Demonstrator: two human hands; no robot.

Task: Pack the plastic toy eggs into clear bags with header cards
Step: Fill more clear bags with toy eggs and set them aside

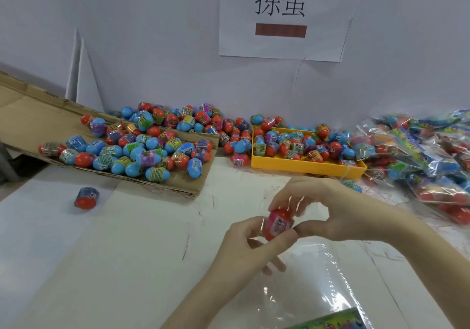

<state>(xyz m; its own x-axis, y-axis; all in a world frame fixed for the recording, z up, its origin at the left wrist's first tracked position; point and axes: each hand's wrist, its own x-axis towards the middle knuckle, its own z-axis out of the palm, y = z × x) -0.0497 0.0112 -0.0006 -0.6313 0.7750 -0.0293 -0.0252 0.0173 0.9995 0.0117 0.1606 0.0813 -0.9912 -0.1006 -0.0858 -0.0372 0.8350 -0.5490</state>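
Observation:
A red toy egg (277,223) with a pink label is held between both hands over the table. My left hand (250,247) pinches its lower side with thumb and fingers. My right hand (330,211) grips its upper right side with curled fingers. A clear bag (318,283) lies under the hands, and its colourful header card (333,321) shows at the bottom edge. Whether the bag's mouth is around the egg I cannot tell.
Several loose eggs lie on a cardboard flap (183,183) at left and in a yellow tray (307,166) behind the hands. Filled bags (432,155) pile up at right. One egg (86,197) stands alone at left. A paper sign (282,18) hangs on the wall.

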